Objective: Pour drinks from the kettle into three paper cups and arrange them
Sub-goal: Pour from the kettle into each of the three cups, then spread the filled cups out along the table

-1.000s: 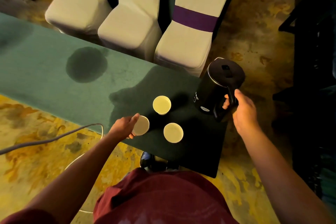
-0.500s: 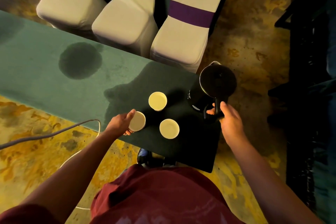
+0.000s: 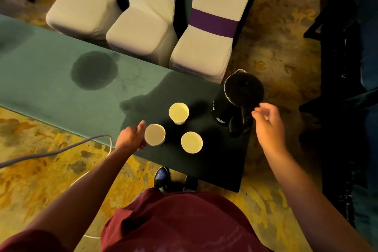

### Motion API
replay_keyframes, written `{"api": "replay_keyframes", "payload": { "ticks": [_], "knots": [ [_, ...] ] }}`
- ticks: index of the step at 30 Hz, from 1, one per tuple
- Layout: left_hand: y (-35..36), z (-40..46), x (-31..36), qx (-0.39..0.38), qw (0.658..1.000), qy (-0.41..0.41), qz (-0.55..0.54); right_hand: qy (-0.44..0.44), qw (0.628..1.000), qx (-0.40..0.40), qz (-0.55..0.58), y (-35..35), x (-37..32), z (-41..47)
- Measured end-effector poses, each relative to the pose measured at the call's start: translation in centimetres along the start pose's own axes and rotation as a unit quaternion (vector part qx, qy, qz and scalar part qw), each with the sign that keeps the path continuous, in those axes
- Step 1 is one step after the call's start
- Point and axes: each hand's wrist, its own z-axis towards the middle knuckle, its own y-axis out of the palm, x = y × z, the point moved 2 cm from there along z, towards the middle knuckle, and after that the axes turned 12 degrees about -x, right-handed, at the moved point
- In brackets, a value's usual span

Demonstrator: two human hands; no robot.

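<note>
Half a second ago my right hand (image 3: pixel 270 122) was wrapped around the kettle's handle; now it has let go and hangs just to the right of it, fingers loosely spread and holding nothing, a little blurred.

The kettle (image 3: pixel 237 100) stands upright on the dark, wet-looking end of the counter (image 3: pixel 51 80), near its far right corner. It is black and glossy, with a thin metal rim round the closed lid, a small spout at the far side, a curved black handle toward me, and some pale lettering low on its body that I cannot read.

To its left sit three paper cups in a loose triangle, all upright. The far cup (image 3: pixel 179 113) is nearest the kettle and shows a pale yellowish inside. The near cup (image 3: pixel 191 142) stands closer to me, apart from the others. The left cup (image 3: pixel 154 134) is in my left hand (image 3: pixel 133 138), fingers curled round its side near the counter's front edge. How full any cup is I cannot tell.

A round dark stain (image 3: pixel 94 70) marks the green cloth farther left. Beyond the counter stand three white-covered chairs (image 3: pixel 141 35) with purple bands. A grey cable (image 3: pixel 51 152) trails over the patterned yellow floor (image 3: pixel 26 186).
</note>
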Motion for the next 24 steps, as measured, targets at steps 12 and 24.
{"api": "replay_keyframes", "payload": {
  "ticks": [12, 24],
  "knots": [
    [-2.0, -0.4, -2.9, 0.062, 0.995, 0.014, -0.078, -0.177, 0.98, 0.086, 0.015, 4.1, -3.0, -5.7],
    [-5.5, 0.5, -4.4, -0.029, 0.988, 0.062, -0.137, -0.193, 0.974, 0.11, 0.033, 12.7, -4.5, -11.4]
  ]
}}
